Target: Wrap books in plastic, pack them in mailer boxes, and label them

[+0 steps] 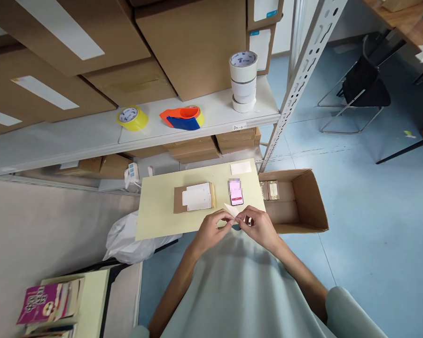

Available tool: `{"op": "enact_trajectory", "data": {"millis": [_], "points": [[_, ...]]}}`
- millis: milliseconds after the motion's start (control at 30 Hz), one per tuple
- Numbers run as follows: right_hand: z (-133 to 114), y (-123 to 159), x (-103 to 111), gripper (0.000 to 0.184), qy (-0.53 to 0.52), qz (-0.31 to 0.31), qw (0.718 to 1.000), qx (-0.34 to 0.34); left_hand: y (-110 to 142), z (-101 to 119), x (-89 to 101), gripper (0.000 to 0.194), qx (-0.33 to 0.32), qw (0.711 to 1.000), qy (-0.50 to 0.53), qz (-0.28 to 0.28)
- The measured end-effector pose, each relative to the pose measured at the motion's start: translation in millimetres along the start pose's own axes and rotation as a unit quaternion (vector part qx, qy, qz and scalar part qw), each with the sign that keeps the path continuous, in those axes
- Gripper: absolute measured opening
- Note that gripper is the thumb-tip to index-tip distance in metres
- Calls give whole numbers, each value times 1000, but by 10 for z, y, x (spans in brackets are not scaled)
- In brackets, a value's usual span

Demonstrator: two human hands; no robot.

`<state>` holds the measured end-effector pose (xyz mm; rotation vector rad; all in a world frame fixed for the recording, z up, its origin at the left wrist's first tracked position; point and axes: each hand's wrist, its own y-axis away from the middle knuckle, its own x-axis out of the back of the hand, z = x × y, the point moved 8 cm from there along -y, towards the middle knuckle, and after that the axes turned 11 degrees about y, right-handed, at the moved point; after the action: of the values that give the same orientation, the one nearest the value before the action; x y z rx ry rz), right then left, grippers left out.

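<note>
A small piece of white paper (231, 209), perhaps a label, is pinched between my two hands at the front edge of the pale yellow board (155, 206). My left hand (215, 229) grips it from the left with thumb and forefinger. From the right, my right hand (256, 225) pinches the same paper, its fingertips almost touching the left ones. Just beyond my hands lies a phone (236, 191) with a lit pink screen. To the left a flat cardboard box (178, 201) rests on the board, a white label sheet (197, 196) on top.
Beside the board on the right stands an open carton (308, 197) with small boxes (273, 190) inside. A shelf (211, 119) ahead holds yellow tape (133, 118), a tape dispenser (183, 117) and stacked white tape rolls (244, 82). A metal post (299, 75) rises at right.
</note>
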<state>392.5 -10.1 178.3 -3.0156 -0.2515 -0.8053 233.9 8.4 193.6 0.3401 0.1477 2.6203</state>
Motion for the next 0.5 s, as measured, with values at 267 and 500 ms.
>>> {"op": "enact_trajectory", "data": {"millis": [267, 500], "points": [[209, -70, 32, 19, -28, -7, 998, -57, 48, -199, 282, 12, 34, 995, -51, 80], [305, -110, -43, 29, -64, -20, 993, -98, 138, -310, 542, 15, 40, 988, -30, 148]]}}
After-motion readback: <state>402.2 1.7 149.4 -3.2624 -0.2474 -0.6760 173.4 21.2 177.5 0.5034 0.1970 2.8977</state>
